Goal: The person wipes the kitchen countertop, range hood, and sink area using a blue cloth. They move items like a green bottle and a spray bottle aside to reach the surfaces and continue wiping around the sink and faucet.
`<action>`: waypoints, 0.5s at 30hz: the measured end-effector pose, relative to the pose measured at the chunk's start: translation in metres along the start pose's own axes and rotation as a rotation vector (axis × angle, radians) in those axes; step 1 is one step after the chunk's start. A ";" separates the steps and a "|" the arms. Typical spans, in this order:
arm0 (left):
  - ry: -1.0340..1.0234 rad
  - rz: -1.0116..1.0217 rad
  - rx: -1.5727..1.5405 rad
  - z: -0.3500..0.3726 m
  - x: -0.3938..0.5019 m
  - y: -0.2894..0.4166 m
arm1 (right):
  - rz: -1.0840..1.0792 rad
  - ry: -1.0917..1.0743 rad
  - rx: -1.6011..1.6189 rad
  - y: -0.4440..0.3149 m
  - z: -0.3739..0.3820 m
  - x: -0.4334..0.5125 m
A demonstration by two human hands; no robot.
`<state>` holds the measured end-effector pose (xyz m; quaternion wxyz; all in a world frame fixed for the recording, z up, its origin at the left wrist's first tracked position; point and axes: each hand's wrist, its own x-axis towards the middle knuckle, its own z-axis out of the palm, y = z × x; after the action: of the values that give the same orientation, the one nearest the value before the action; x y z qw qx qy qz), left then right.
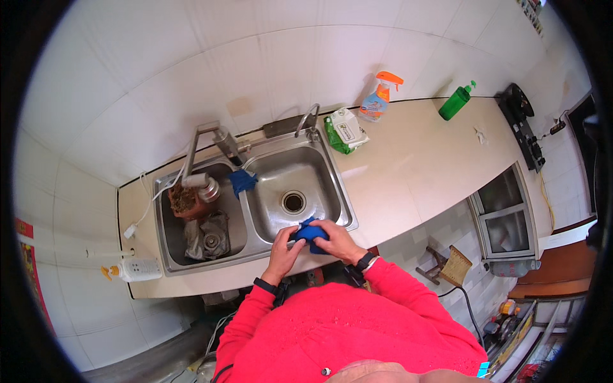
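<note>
Both my left hand (286, 253) and my right hand (341, 242) grip a crumpled blue cloth (311, 233) over the front rim of the right sink basin (268, 160). My fingers hide part of the cloth; whether they hold anything inside it, I cannot tell. The basin's bare steel and its round drain (293, 202) lie just beyond my hands. A second blue cloth (243, 181) drapes over the divider between the two basins.
In the left basin sit a brown pot (191, 210) of dry matter and a greyish bundle (210, 237). The faucet (229, 146) arches above them. A wipes pack (346, 130), a spray bottle (376, 103), a green pump bottle (455, 103) and a white pump bottle (139, 270) stand on the counter.
</note>
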<state>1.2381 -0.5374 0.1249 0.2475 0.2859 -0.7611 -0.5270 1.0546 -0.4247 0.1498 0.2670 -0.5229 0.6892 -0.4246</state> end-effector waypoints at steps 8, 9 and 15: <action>0.081 -0.206 0.483 0.058 0.026 -0.064 | 0.072 0.315 -0.482 0.107 -0.119 0.006; 0.108 -0.209 0.523 0.065 0.027 -0.069 | 0.076 0.281 -0.570 0.120 -0.126 0.006; 0.202 -0.475 0.675 0.081 0.031 -0.066 | -0.184 0.033 -0.641 0.183 -0.134 0.028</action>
<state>1.1726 -0.5246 0.0386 0.0849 0.5685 -0.7759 -0.2600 0.8461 -0.3930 0.0601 0.0383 -0.6336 0.7417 -0.2168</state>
